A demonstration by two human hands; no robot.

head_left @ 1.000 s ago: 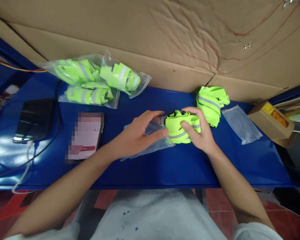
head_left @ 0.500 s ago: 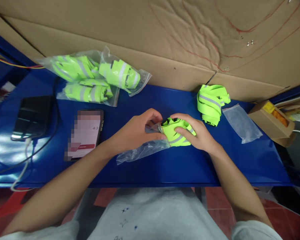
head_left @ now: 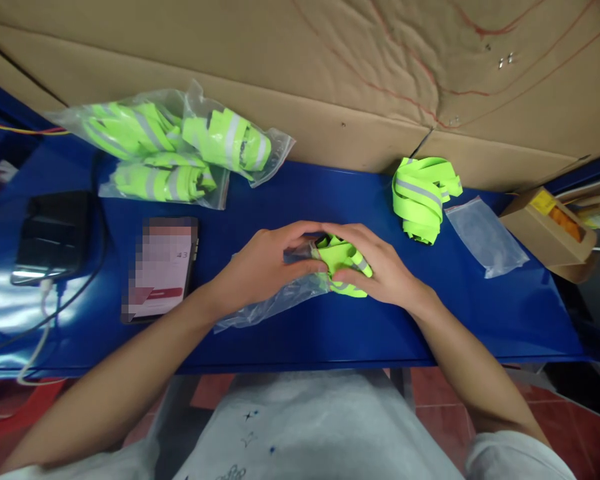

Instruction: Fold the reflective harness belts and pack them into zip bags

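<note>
"Neon-yellow, grey-striped webbing bundle [head_left: 341, 255]: where do we locate it, and how do our fingers stand?"

"It is at the glossy blue desk [head_left: 300, 343], between our two hands, at the mouth of a thin, clear plastic bag [head_left: 280, 303]. Our right hand [head_left: 387, 270] is clamped on it, thumb on the near side, fingers bent over the far side. Our left hand [head_left: 263, 263] grips the bag at its mouth, thumb and fingers curved to either side. We cannot tell how far the bundle sits inside."

"How do we expect it to handle?"

"We judge it light, soft and not fragile, though loose turns may spread. We take hold around the outer wraps, pressing from both sides. We judge the film limp and slippery; we pinch it at the rim."

"Which edges and clearances do we observe?"

"Blue surface shows between our hands and the desk's front edge. A brown cardboard wall [head_left: 310, 117] rises behind. A dark-framed phone [head_left: 163, 267] lies just beside our left forearm; a second neon-yellow webbing bundle [head_left: 419, 197] rests to the right, apart from our hands."
</note>
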